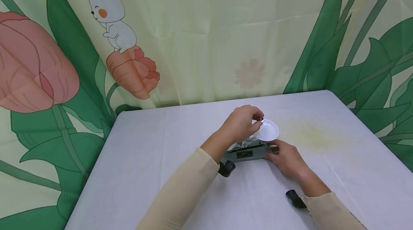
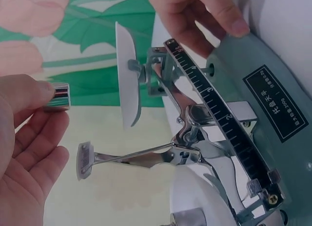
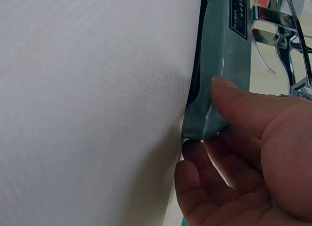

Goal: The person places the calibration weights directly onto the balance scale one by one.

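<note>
A grey-green balance scale [image 1: 256, 154] with two white pans stands on the table. My left hand [image 1: 242, 124] pinches a shiny cylindrical metal weight [image 2: 60, 96] between thumb and fingers, close to the right pan [image 1: 268, 131] in the head view. The left wrist view shows a gap between that weight and the pan. On the other pan [image 2: 192, 194], partly cut off by the frame, sits a second metal cylinder [image 2: 189, 217]. My right hand [image 1: 288, 158] grips the right end of the scale's base, its thumb [image 3: 229, 92] on the front face.
A white cloth covers the table [image 1: 145, 172]. Behind it hangs a curtain [image 1: 206, 43] printed with tulips and a rabbit. Black wrist-camera pieces [image 1: 227, 168] show below both wrists. The scale's black graduated beam [image 2: 219, 109] runs between its pans.
</note>
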{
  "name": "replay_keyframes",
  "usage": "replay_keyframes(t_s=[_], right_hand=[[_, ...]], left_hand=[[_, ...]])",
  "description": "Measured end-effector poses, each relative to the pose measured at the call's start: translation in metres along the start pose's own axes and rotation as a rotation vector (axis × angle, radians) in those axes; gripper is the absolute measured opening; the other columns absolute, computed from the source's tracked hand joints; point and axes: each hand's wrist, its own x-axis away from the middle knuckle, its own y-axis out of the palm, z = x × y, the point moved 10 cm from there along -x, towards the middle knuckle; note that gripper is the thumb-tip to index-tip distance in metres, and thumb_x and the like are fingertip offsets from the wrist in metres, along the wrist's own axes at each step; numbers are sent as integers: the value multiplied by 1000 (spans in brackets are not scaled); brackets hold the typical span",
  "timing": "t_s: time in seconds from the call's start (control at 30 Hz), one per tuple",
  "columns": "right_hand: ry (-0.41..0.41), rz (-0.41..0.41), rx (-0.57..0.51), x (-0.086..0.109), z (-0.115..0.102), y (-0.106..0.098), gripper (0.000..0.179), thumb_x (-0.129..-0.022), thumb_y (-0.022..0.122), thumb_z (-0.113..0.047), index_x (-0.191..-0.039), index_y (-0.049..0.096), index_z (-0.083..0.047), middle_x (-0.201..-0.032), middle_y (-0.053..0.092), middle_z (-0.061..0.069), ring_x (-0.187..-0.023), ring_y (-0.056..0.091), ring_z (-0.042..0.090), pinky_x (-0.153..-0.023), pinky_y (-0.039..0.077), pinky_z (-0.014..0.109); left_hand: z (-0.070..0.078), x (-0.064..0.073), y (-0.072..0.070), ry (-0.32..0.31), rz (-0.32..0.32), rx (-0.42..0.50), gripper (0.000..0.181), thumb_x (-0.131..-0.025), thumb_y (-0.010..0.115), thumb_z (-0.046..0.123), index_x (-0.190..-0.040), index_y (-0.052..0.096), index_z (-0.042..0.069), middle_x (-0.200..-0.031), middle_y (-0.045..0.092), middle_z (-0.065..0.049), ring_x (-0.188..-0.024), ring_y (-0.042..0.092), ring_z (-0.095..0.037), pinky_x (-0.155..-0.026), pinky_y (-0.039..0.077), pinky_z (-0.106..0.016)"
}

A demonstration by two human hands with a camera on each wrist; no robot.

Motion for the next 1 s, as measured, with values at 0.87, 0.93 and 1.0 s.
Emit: replay_keyframes(t_s=[0.87, 0.93, 1.0], right_hand=[[-35, 20, -3, 3, -3, -5, 47, -87, 74, -16, -127, 60, 4, -121, 65, 24, -106, 65, 39, -90, 49, 54], [-35, 20, -3, 3, -3, -5, 47, -87, 74, -16, -127, 60, 4, -121, 65, 24, -106, 65, 39, -90, 49, 55], [-36, 21, -2, 3, -3, -5, 47, -87, 74, -15, -127, 60, 4, -121, 65, 24, -106, 65, 39, -90, 49, 55]], left_hand=[[17, -13, 25, 41, -103, -265, 22, -99, 63, 24, -119, 71, 19, -109, 66, 10, -97, 58, -4, -81, 46, -16], [17, -14, 24, 48, -98, -290, 23, -99, 63, 24, -119, 71, 20, -110, 67, 10, -98, 59, -4, -83, 46, -17], [17, -14, 24, 57, -90, -314, 23, -98, 62, 24, -119, 72, 20, -110, 68, 10, -98, 60, -4, -84, 46, -17]])
